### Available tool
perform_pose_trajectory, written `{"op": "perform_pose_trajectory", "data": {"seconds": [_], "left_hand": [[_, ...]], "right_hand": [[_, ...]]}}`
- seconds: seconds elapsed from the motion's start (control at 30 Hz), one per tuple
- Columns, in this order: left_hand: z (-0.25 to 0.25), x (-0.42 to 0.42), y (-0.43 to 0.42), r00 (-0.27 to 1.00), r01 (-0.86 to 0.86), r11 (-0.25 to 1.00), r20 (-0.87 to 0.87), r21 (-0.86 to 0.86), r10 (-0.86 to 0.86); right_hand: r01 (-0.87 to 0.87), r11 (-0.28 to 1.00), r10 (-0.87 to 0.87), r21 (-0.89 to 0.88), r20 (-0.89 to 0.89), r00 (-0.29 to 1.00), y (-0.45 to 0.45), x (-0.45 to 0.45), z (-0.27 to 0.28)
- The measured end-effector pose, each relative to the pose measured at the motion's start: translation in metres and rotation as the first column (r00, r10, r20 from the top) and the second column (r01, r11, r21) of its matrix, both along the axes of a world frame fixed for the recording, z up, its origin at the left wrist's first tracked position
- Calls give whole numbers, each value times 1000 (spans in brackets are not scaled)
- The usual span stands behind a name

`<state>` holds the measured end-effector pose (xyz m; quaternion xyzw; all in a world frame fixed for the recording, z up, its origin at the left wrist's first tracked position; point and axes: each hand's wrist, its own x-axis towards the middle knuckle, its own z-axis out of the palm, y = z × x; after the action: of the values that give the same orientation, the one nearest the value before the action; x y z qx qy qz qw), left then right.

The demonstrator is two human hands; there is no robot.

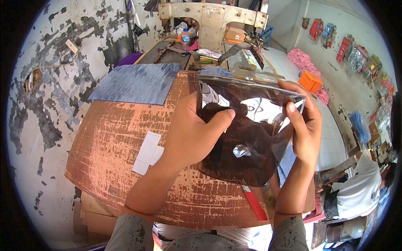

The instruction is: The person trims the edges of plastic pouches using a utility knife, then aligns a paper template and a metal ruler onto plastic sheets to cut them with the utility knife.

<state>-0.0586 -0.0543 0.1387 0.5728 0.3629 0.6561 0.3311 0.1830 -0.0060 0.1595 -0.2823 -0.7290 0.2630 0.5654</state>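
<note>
Transparent plastic sheet [245, 136] held between left hand [194, 129] and right hand [306, 129].

Peeling wall [50, 125], pink heap [302, 62] beside orange block [310, 82], plastic bottle [185, 38]

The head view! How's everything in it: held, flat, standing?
Dark shiny transparent plastic sheet, held in both hands
Left hand, grip closed on its left side
Right hand, grip closed on its right corner
White T-shaped paper piece, lying flat
Blue-grey streaked sheet, lying flat
Red flat tool, lying down
Brown work board, scratched
Clear plastic bottle, upright
</note>
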Motion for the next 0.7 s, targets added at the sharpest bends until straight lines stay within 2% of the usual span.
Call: {"op": "perform_pose_trajectory", "data": {"seconds": [0.13, 0.2, 0.23, 0.3, 0.33, 0.4, 0.47, 0.53, 0.6, 0.7], "left_hand": [[1, 0, -1, 999, -2, 999, -50, -32, 1], [3, 9, 1, 988, 11, 994, 154, 109, -28], [3, 8, 3, 988, 11, 994, 155, 110, -28], [2, 6, 9, 999, -50, 976, 25, 210, 46], [1, 4, 8, 999, -50, 976, 25, 211, 46], [-2, 1, 8, 978, -77, 987, -181, 143, 102], [-9, 4, 14, 971, -76, 975, -208, 209, 120], [-9, 5, 9, 923, -61, 971, -358, 232, 143], [-7, 12, 3, 933, -45, 964, -335, 261, 134], [-7, 13, -1, 898, -20, 968, -420, 249, 127]], "right_hand": [[3, 1000, -3, 16, 0, 1000, 2, 0, 0], [-10, 1000, 10, -9, -4, 1000, 5, 2, -2], [-11, 1000, 11, -8, -3, 1000, 9, 3, -3], [68, 982, -87, 175, 104, 991, 16, 3, -4], [69, 982, -88, 176, 103, 991, 14, 1, -3], [225, 854, -363, 470, 226, 904, 2, -8, 1], [210, 849, -338, 485, 193, 921, -6, -21, 0], [108, 865, -223, 490, 184, 957, -12, -29, -4], [98, 869, -205, 484, 172, 964, -16, -33, -7], [47, 843, -170, 536, 181, 969, -13, -33, -8]]}}
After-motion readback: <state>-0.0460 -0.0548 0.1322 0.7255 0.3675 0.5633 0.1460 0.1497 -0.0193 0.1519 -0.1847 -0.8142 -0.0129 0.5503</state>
